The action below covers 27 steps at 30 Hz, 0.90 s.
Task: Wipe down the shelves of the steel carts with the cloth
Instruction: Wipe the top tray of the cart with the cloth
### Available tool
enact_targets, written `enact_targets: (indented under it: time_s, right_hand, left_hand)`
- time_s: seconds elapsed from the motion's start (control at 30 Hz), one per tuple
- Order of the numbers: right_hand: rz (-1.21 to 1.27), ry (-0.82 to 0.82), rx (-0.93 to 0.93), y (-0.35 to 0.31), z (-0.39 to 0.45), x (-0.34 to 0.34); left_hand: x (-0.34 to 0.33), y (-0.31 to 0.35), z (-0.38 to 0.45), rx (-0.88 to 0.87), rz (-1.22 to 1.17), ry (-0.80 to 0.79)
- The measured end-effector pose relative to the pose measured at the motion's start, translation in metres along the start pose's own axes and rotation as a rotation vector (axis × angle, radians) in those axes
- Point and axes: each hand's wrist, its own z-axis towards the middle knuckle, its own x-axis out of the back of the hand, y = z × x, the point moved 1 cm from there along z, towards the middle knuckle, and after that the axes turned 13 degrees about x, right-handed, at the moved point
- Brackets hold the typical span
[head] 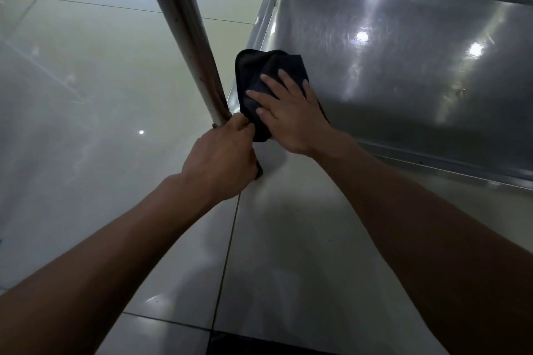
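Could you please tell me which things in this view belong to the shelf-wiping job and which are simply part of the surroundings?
Part of the job:
- dark cloth, lying at the shelf's near-left corner
- steel shelf of the cart
- right hand, pressing flat on the cloth
- left hand, gripping the shelf corner by the upright post

Just surroundings:
- tiled floor

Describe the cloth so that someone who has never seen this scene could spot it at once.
Find the steel shelf, the big shiny tray with a raised rim on the right. At its near left corner, beside the upright steel post, lies the cloth, pressed flat under the right hand while the left hand grips the corner below the post. It is the only dark, soft, folded thing among gleaming metal and pale floor tiles.
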Motion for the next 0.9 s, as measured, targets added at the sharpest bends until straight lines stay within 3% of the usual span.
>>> enact_targets:
  time_s: [0.27, 0.63, 0.9]
  right_hand:
    - [-0.039, -0.016, 0.123, 0.006, 0.010, 0.003]
    - [-0.040, 0.157, -0.149, 0.011, -0.040, 0.003]
    - [-0.054, 0.173, -0.254, 0.032, -0.090, 0.015]
  left_hand:
    - [0.002, 0.001, -0.007, -0.001, 0.026, -0.018]
    - [0.005, 0.017, -0.005, 0.071, 0.132, -0.012]
    - [0.008, 0.053, 0.007, -0.094, 0.166, 0.095]
